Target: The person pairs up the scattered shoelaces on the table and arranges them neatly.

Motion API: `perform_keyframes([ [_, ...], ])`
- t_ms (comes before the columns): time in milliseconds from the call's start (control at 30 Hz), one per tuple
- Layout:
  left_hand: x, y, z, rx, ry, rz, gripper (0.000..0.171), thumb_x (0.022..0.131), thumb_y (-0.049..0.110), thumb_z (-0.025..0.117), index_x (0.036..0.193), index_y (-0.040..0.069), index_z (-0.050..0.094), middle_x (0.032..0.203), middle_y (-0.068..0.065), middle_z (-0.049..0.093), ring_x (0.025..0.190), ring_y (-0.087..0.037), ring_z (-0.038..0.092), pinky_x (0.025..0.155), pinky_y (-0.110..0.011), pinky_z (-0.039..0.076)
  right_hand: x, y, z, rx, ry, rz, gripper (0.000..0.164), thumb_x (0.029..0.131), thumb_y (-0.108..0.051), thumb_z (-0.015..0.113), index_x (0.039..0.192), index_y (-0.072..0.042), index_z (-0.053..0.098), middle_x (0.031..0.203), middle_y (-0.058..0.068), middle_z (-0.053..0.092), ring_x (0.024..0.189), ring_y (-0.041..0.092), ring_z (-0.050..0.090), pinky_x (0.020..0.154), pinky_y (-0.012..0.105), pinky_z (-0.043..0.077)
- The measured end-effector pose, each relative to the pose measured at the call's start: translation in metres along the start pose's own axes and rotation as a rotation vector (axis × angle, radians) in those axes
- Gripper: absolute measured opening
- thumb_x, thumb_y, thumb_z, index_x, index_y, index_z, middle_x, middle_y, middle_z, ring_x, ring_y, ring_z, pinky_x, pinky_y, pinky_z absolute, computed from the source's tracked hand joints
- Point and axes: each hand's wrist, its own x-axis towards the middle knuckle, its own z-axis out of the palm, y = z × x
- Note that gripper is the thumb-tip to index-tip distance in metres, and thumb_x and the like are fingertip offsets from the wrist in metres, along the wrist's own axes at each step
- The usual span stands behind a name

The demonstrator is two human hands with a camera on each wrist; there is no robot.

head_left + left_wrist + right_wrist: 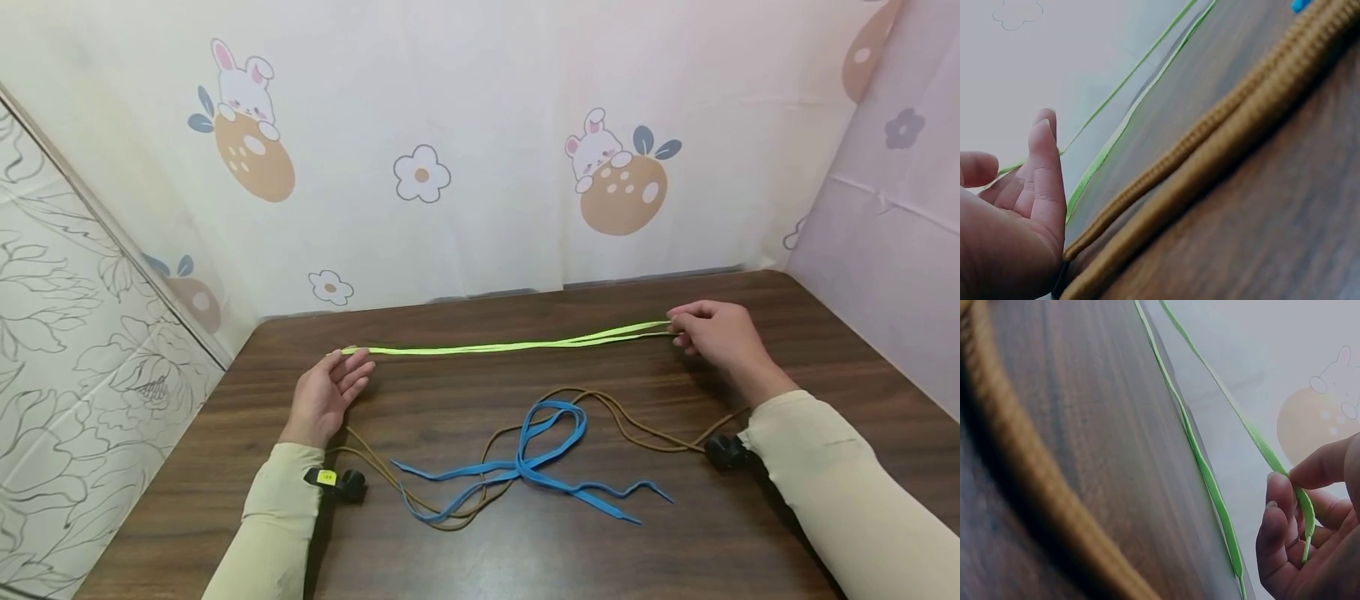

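A neon green shoelace (480, 348) stretches in two strands between the hands, across the far part of the table. My right hand (716, 337) pinches one strand between thumb and fingertips; its tipped end (1307, 540) hangs past the fingers. Apart from the fingers, the other strand (1219, 500) runs alongside. At the left, my left hand (326, 396) holds the green lace near the thumb, its other fingers fairly straight; the hand partly hides the exact grip. A blue shoelace (551, 408), looped over itself, lies nearer me, crossing a brown cord (630, 429).
The brown cord runs to the black cameras on both wrists (347, 485). The dark wooden table (450, 558) meets a wall covering (495, 233) printed with rabbits and flowers. More patterned covering stands at both sides.
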Motion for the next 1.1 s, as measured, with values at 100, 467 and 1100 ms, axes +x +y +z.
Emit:
perform_keyframes([
  [100, 0.0003, 0.0005, -0.0007, -0.038, -0.043, -0.008, 0.027, 0.110, 0.026, 0.040, 0.128, 0.006, 0.046, 0.134, -0.012, 0.061, 0.098, -0.019, 0.072, 0.084, -0.027, 0.056, -0.0006, 0.0000, -0.0005, 0.000, -0.001, 0.000, 0.035, 0.103, -0.021, 0.050, 0.121, 0.005, 0.064, 0.097, 0.010, 0.071, 0.073, 0.007, 0.065, 0.063, 0.029, 0.056],
  [467, 0.0016, -0.0018, -0.0019, -0.083, -0.191, -0.086, 0.062, 0.110, 0.033, 0.041, 0.157, 0.001, 0.017, 0.161, -0.016, 0.029, 0.118, -0.025, 0.064, 0.102, -0.032, 0.046, -0.0012, 0.0024, -0.0021, -0.086, -0.018, -0.014, 0.031, 0.102, -0.016, 0.051, 0.119, 0.005, 0.065, 0.102, 0.018, 0.068, 0.074, 0.011, 0.066, 0.063, 0.032, 0.056],
  [1100, 0.0044, -0.0045, -0.0044, -0.022, -0.208, -0.106, 0.066, 0.110, 0.033, 0.038, 0.159, 0.002, 0.006, 0.161, -0.019, 0.027, 0.123, -0.026, 0.060, 0.105, -0.034, 0.044, 0.0004, 0.0076, -0.0036, -0.126, -0.078, 0.014, 0.035, 0.105, -0.017, 0.045, 0.125, 0.009, 0.060, 0.113, 0.026, 0.063, 0.078, 0.011, 0.065, 0.064, 0.031, 0.056],
])
